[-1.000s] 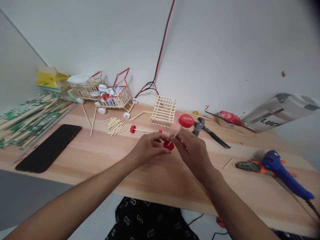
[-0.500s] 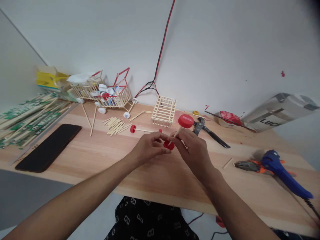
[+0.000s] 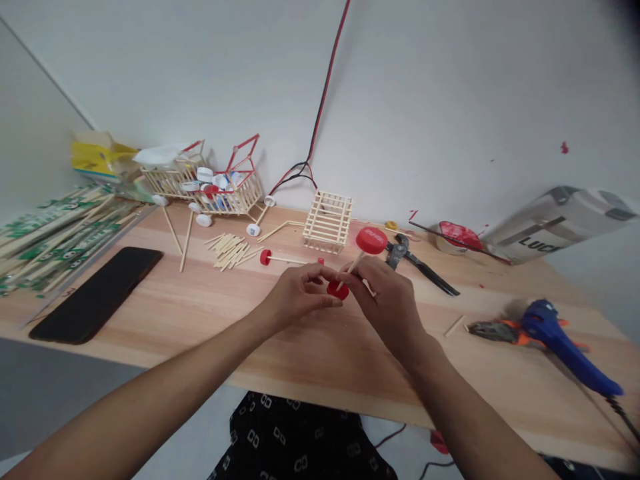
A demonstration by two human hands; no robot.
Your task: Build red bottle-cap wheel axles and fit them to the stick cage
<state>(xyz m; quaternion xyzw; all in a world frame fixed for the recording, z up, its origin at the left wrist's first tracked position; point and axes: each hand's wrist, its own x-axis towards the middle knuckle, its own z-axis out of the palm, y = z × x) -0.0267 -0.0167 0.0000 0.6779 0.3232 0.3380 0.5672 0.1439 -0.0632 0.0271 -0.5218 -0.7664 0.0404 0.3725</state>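
Observation:
My left hand [image 3: 307,291] pinches a red bottle cap [image 3: 339,290] between thumb and fingers, its hollow side facing up. A thin wooden stick [image 3: 355,262] stands tilted in that cap, and my right hand [image 3: 385,290] grips the stick. On the stick's upper end sits another red bottle cap [image 3: 371,241]. Behind my left hand lies a similar stick [image 3: 287,261] with a red cap [image 3: 266,257] at its left end and a red piece at its right. A small crate of wooden sticks [image 3: 327,222] stands just beyond.
Stick carts [image 3: 235,197] holding bottle caps stand at the back left, near packaged chopsticks [image 3: 65,233] and a black phone [image 3: 97,293]. Short cut sticks [image 3: 230,252] lie in a pile. Pincers [image 3: 425,270], pliers [image 3: 493,331] and a blue glue gun [image 3: 565,347] lie on the right.
Almost nothing differs. Both hands keep the same hold on the stick and cap, and the view has shifted very slightly.

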